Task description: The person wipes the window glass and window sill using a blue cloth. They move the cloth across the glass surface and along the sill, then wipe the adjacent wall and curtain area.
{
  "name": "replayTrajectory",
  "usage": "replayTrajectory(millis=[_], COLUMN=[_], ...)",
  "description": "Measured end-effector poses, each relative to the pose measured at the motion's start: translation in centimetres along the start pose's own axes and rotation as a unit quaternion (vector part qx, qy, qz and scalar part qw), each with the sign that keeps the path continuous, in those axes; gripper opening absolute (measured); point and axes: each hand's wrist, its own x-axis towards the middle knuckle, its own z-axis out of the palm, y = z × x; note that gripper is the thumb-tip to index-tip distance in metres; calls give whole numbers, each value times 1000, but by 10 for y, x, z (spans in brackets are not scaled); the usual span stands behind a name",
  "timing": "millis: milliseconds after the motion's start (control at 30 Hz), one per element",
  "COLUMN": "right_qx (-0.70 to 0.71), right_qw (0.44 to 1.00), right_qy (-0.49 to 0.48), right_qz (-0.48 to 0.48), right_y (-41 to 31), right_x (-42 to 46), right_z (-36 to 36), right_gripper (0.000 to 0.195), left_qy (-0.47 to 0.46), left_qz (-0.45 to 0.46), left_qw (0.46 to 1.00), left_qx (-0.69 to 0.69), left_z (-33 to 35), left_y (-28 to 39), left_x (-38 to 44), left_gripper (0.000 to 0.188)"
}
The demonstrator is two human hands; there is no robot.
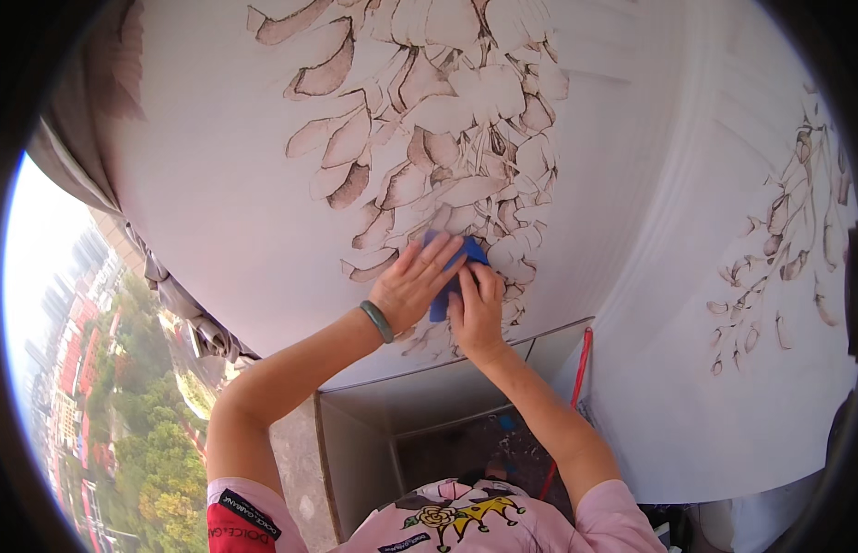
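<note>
A blue cloth or flexible sheet (pixel 476 252) lies pressed against a wall covering (pixel 228 207) printed with brown, petal-like flower clusters. My left hand (pixel 415 283), a dark green bangle at its wrist, lies over the blue piece with its fingers stretched nearly flat. My right hand (pixel 480 311) holds the lower right part of the same piece with bent fingers. Both hands are close together near the lower end of the large printed cluster (pixel 429 159). Much of the blue piece is hidden beneath them, so its exact kind cannot be told.
At left, a bunched grey curtain (pixel 193 325) hangs beside a window (pixel 138 401) over trees and buildings. Beneath the covering is a recess with a pale side panel (pixel 356 442). A red rod (pixel 583 366) stands at right, near another printed sheet (pixel 664 415) with a loose-looking lower edge.
</note>
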Motion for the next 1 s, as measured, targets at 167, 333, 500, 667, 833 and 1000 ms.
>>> replayTrajectory(millis=[167,333,500,667,833,1000], right_qx=[-59,-94,-7,34,-20,-44], right_qw=[991,993,996,991,991,984], right_qy=[117,65,-79,-117,-21,-16], right_qz=[-41,-43,-47,-50,-127,-173], right_y=[-1,-6,-38,-70,-100,-103], right_x=[114,62,-56,-51,60,51], right_z=[-26,-4,45,59,50,70], right_gripper=[41,39,48,45,43,41], left_qy=[113,70,-59,-56,73,84], left_qz=[-86,-102,-79,-136,-276,-320], left_qw=[990,992,994,989,958,943], left_qx=[-15,-12,-43,5,28,38], left_z=[-45,-25,21,5,-35,-31], left_y=[-35,-17,20,8,-46,-37], left_x=[82,35,-123,-151,-85,-103], left_gripper=[52,48,54,52,51,53])
